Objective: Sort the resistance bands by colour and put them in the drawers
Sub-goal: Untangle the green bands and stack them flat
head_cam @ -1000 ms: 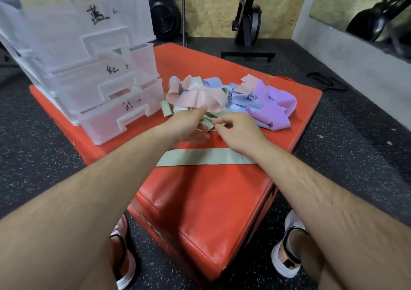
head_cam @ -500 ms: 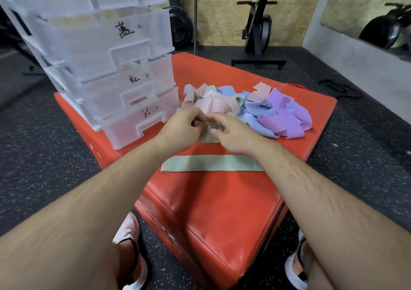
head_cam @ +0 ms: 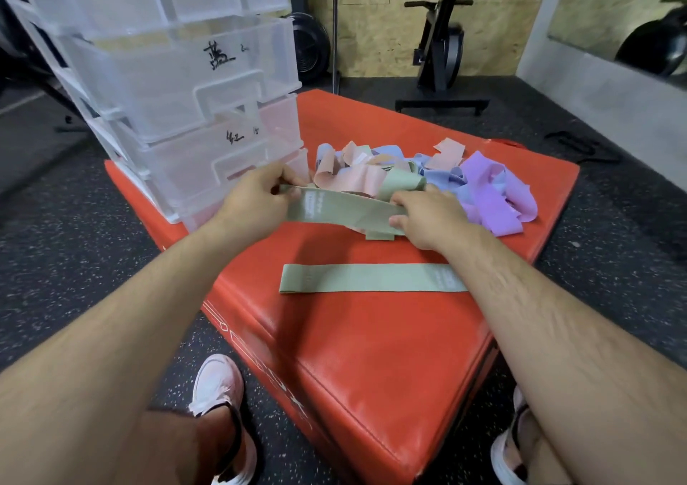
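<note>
A green resistance band point(head_cam: 340, 209) is stretched flat between my two hands, just above the red box. My left hand point(head_cam: 252, 198) pinches its left end and my right hand point(head_cam: 427, 215) grips its right end. A second green band point(head_cam: 371, 278) lies flat on the red box point(head_cam: 371, 354), nearer to me. Behind my hands is a tangled pile of bands: pink point(head_cam: 353, 177), blue point(head_cam: 442, 179) and purple point(head_cam: 494, 194). A clear plastic drawer unit point(head_cam: 178, 86) with handwritten labels stands at the left, its drawers pushed in.
The drawer unit takes up the box's left corner. Black rubber gym floor surrounds the box. An exercise machine point(head_cam: 440, 57) and a weight plate point(head_cam: 310, 47) stand by the wooden back wall. My shoes point(head_cam: 219, 384) rest on the floor at the box's near edges.
My hands have pulled a green band out of the pile and drawn it out flat between them. The view has shifted, so the drawers look closer.
</note>
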`<action>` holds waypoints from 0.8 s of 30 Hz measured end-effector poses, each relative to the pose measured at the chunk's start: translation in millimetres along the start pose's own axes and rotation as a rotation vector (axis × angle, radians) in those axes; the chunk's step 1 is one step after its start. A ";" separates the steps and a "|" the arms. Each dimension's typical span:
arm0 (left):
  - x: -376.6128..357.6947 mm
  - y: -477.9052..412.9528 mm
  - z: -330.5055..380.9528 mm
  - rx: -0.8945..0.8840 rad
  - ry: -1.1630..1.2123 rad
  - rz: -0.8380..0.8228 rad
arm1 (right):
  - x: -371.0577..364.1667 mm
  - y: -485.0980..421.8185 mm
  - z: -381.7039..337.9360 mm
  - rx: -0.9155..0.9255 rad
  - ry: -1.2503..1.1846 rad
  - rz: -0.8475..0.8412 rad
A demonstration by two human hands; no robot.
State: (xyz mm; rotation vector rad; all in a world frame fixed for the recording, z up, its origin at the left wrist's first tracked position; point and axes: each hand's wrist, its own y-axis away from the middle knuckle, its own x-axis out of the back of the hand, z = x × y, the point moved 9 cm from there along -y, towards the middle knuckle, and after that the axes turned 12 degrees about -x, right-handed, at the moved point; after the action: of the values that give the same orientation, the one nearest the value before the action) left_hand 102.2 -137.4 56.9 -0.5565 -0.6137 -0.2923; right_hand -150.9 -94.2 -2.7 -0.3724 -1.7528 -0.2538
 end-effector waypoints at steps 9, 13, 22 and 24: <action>13.7 -0.4 -37.3 0.161 0.172 0.027 | 42.9 2.0 35.1 -0.077 -0.146 0.021; 7.4 3.8 -44.9 0.236 0.309 0.002 | 55.1 13.1 54.0 -0.073 -0.330 -0.055; -20.8 36.3 -55.0 0.308 0.216 -0.198 | 33.3 46.1 95.4 -0.080 -0.295 -0.293; -26.9 42.7 -58.4 0.285 0.148 -0.239 | 24.0 51.9 98.3 -0.076 -0.262 -0.288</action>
State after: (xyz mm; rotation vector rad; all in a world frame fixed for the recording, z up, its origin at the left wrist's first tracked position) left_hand 125.9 -133.5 -16.5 -0.1847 -0.5661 -0.4586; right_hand -224.5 -7.4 -1.8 -0.2129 -2.0601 -0.4964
